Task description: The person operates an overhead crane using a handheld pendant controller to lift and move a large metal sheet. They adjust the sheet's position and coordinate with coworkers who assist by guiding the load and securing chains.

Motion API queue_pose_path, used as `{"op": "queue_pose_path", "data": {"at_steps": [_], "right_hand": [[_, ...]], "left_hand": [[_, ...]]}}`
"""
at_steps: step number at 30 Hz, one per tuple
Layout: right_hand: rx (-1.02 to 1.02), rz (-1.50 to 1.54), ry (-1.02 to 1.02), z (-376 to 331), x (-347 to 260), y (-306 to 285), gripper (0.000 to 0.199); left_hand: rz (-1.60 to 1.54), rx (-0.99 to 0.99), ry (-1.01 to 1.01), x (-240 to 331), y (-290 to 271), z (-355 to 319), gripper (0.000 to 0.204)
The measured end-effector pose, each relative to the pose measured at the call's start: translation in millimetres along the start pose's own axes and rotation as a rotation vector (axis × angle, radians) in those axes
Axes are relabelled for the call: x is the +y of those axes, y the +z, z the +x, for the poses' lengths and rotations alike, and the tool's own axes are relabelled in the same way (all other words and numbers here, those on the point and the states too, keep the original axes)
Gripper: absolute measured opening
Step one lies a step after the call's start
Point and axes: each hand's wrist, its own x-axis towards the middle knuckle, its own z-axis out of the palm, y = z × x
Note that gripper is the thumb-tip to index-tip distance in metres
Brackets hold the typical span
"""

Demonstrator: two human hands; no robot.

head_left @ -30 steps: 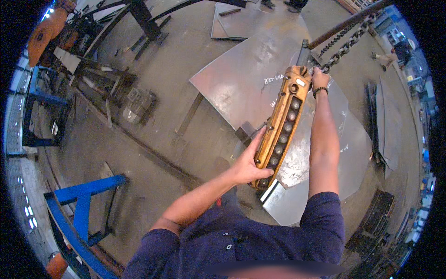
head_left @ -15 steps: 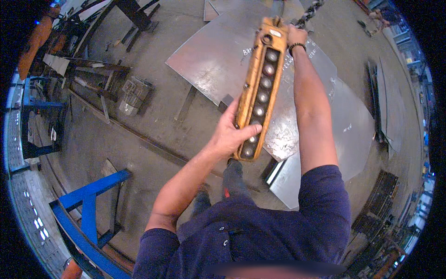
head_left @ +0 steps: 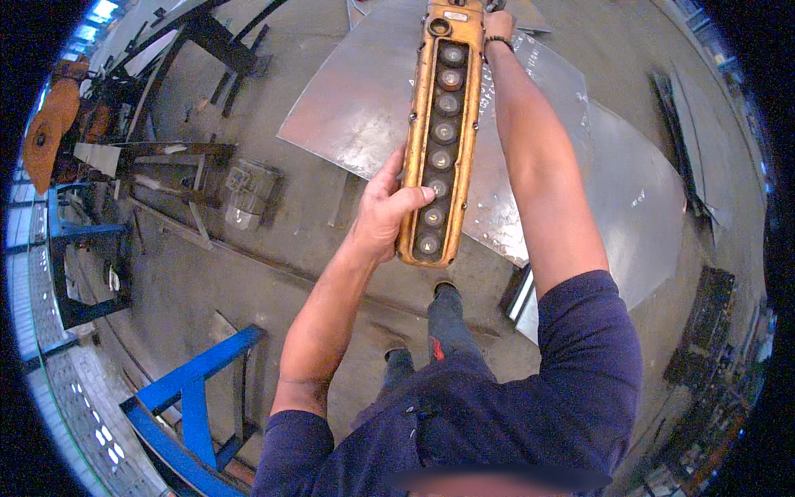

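A long yellow crane pendant control point(head_left: 407, 166) with a row of round dark buttons stands out in front of me, its upper end at the top of the picture. My left hand point(head_left: 383, 217) is closed around its lower left side, the thumb resting over one of the lower buttons. My right hand point(head_left: 498, 26), with a dark bracelet at the wrist, is raised in a fist beside the pendant's upper end. What that fist holds is hidden. Below the pendant lies a large grey metal sheet point(head_left: 348, 108) with white handwritten marks.
A second metal sheet point(head_left: 638, 190) lies at the right. Steel plates point(head_left: 691, 157) lean or lie beyond it. A blue metal frame point(head_left: 195, 414) stands at my lower left, and rusty steel parts point(head_left: 186, 166) lie farther left. Dark metal pieces point(head_left: 704, 327) are at the right.
The pendant and both my hands have shifted up and slightly left in the view. My left thumb has moved to a button higher on the pendant. The chain seen near my right hand is largely out of view.
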Motion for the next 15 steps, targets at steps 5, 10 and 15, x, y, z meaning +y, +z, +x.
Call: {"op": "queue_pose_path", "data": {"at_steps": [5, 10, 15], "right_hand": [[-0.018, 0.209, -0.064, -26.9, -24.2, -27.4, 0.030], [0.131, 0.104, -0.038, -34.7, -45.6, -54.7, 0.037], [0.080, -0.015, 0.000, -14.0, -25.8, -87.8, 0.044]], "left_hand": [[0.021, -0.030, -0.008, 3.5, -7.7, 2.1, 0.080], [0.022, -0.075, 0.004, 15.0, -7.6, -0.4, 0.079], [0.082, -0.065, 0.014, 15.2, -1.8, -0.2, 0.072]]}}
